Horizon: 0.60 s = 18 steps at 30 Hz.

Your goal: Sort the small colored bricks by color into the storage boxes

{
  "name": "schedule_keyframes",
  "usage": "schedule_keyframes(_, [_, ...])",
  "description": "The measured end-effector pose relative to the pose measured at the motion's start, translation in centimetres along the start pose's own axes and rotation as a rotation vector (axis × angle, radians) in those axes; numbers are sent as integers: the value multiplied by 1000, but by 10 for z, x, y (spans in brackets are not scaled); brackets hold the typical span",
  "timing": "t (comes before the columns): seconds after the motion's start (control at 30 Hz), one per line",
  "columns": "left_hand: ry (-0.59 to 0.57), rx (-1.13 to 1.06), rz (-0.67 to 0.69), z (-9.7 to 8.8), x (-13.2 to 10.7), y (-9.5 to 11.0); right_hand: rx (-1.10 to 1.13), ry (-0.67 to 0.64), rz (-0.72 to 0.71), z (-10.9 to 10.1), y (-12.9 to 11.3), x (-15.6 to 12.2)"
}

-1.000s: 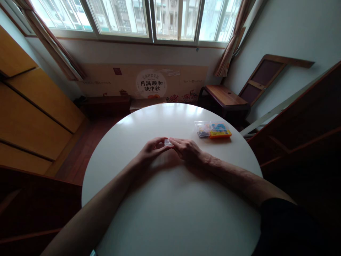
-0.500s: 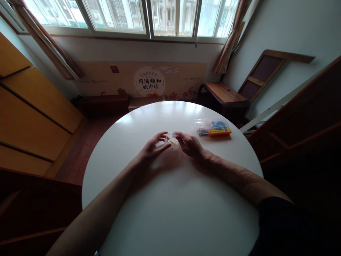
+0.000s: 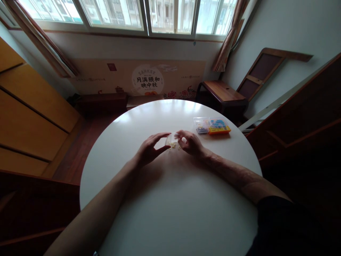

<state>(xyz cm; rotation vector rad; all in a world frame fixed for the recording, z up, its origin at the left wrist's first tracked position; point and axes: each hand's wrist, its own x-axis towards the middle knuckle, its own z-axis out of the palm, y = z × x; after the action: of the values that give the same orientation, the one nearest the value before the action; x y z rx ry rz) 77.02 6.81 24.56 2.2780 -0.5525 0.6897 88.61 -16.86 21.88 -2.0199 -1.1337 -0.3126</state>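
A small clear container point(image 3: 173, 136) stands between my two hands near the middle of the white round table point(image 3: 170, 206). Small pale yellow pieces point(image 3: 174, 145) show at its lower part, and a few seem to lie on the tabletop beside it. My left hand point(image 3: 149, 148) reaches round its left side, with thumb and index finger touching it and a wide gap behind them. On the right, the curled fingers of my right hand point(image 3: 190, 143) pinch the container's upper right edge. Those fingers partly cover the container's right side.
Toward the far right of the table lies a clear divided plastic box point(image 3: 201, 122) with blue and other coloured pieces, along with an orange-yellow box point(image 3: 219, 130). Beyond the table's edge are a wooden chair point(image 3: 222, 91) and a low dark bench point(image 3: 102, 101) by the wall.
The container, which looked tilted before, now appears level and lower. The yellow pieces have shifted to its base and the tabletop. My left fingers have spread a little wider.
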Motion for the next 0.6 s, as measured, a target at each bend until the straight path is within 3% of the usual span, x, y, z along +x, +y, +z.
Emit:
schedule_keyframes(0.33, [-54, 214, 214, 0, 3, 1, -12, 32, -33, 1, 2, 2])
schedule_keyframes(0.6, [-30, 150, 62, -1, 2, 2, 59, 244, -74, -6, -8, 5])
